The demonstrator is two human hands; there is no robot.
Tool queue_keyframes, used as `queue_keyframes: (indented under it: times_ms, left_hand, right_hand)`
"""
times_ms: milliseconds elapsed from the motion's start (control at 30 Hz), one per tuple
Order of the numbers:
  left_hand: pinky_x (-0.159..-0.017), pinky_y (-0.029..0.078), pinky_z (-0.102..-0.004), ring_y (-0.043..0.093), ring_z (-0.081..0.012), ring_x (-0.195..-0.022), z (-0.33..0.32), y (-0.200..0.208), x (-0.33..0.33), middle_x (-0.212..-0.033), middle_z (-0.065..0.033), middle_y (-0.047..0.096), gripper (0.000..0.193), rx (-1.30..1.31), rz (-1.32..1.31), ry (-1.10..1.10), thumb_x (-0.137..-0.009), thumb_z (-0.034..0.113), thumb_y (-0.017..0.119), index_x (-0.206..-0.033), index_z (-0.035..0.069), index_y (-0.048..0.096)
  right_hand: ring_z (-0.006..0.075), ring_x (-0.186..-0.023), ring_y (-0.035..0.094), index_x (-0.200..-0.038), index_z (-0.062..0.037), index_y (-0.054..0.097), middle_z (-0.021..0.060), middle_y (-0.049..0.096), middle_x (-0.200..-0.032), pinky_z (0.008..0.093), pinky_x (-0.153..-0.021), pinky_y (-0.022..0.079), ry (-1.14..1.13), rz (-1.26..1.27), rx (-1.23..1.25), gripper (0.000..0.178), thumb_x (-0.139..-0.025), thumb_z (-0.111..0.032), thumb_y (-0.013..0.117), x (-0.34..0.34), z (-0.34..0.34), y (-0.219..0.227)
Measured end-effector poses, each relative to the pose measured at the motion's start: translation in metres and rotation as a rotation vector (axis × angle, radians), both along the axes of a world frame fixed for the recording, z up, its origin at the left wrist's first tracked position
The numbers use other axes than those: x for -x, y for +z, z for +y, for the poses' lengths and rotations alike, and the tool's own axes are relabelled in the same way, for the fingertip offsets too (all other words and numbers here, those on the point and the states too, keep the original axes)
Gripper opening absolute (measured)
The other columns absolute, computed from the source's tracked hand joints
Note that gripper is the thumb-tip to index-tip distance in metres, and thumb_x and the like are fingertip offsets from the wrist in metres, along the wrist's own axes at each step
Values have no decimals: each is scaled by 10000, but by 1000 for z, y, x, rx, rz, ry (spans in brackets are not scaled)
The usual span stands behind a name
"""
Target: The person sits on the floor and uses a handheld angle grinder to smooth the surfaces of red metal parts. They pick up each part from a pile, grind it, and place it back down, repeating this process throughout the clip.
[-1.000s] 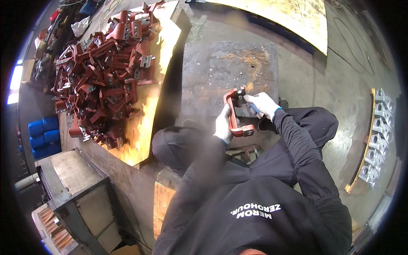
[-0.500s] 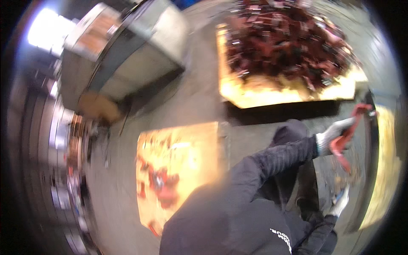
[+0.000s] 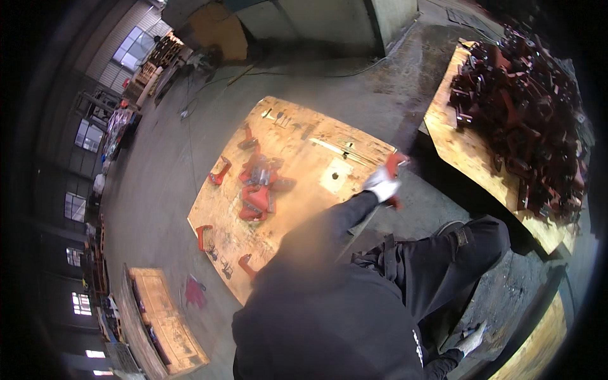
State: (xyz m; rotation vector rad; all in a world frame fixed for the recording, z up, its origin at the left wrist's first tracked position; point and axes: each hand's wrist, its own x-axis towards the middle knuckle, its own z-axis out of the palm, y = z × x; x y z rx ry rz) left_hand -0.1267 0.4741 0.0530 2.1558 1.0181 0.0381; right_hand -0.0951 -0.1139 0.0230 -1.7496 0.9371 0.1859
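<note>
My left hand (image 3: 382, 184), in a pale glove, is closed around a red metal bracket (image 3: 397, 163) at the right edge of a wooden board (image 3: 223, 206). A cluster of red metal parts (image 3: 256, 199) lies on that board, with single red brackets (image 3: 220, 171) spaced around it. Down at the lower right, my gloved right hand (image 3: 472, 340) is closed beside a dark work surface (image 3: 503, 304). A small dark thing shows at its fingers, too blurred to name.
A big heap of dark red metal parts (image 3: 516, 114) fills another wooden platform (image 3: 443, 120) at the upper right. A wooden crate (image 3: 168, 316) stands on the floor at lower left, near a red glove-like item (image 3: 194, 292). A large grey cabinet (image 3: 316, 28) stands at the far side.
My view has turned left. My left hand has carried the red bracket from beside the dark work surface to the wooden board's edge. My right hand remains low by the dark surface.
</note>
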Motion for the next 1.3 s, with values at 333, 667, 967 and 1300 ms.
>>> queue_keyframes:
  times_ms: [333,667,967,1300]
  left_hand:
    - [-903,494,-431,631,-355,-1046,175,35,320,-1174,-213,629,528,-271,437,772,-806,356,618,-1235,58,536]
    - [-926,473,-458,621,-347,-1036,221,53,251,-1062,-151,657,468,-513,543,521,-733,431,644,-1085,123,660]
    - [-841,506,-463,612,-371,-981,70,46,-59,-1080,-199,621,383,-431,-302,-368,-844,249,584,-1171,51,575]
    - [-873,501,-416,626,-344,-989,-94,16,-270,-1096,-212,630,410,-287,-358,-711,-862,235,610,-1188,-6,553]
  right_hand:
    - [233,-789,567,-1104,30,596,114,571,-955,342,-636,497,146,-2,50,486,-919,-418,571,-5,9,-2]
    - [205,-769,561,-1061,-2,594,110,575,-927,328,-640,486,339,17,106,381,-925,-357,582,-7,25,11]
    - [115,-439,418,-840,-136,567,0,475,-613,272,-393,347,105,-203,-77,157,-868,-243,679,-21,17,33]
    - [116,-403,478,-929,-94,567,13,512,-601,261,-363,406,-155,-196,87,147,-876,-197,656,2,-92,45]
